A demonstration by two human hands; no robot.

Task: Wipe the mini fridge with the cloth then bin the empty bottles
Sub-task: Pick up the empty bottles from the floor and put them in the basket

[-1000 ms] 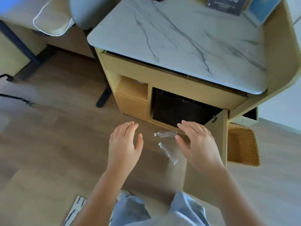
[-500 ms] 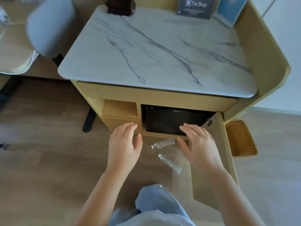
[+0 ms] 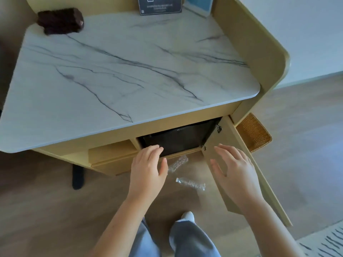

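Standing before a cabinet with a white marble top [image 3: 130, 71] and reaching forward with both forearms bare. Holding the left hand [image 3: 148, 169] flat and palm down, fingers straight and lightly spread, gripping nothing; fingertips overlapping the lower edge of the black mini fridge [image 3: 178, 140] from this angle, though cannot tell whether touching it. Holding the right hand [image 3: 235, 175] just as wide, fingers fanned, likewise empty, in front of the open cabinet door [image 3: 225, 136]. Looking down between the two hands at two clear plastic bottles on the wooden floor [image 3: 46, 201]: the far bottle [image 3: 178, 164], just beside the left thumb and near the cabinet's foot, and the near bottle [image 3: 191, 184], closer to the feet with its white cap pointing left, near its fellow but apart from it. Finding the mini fridge in the lower compartment under the top, dark front facing out beside the swung-open door. Finding the cloth [image 3: 60, 21], dark brown and bundled, at the far left corner of the marble top, well apart from either hand. Noting a dark sign [image 3: 160, 5] upright at the back edge, a woven basket [image 3: 254, 132] to the right beyond the door, and a striped rug [image 3: 323, 243] at the lower right.
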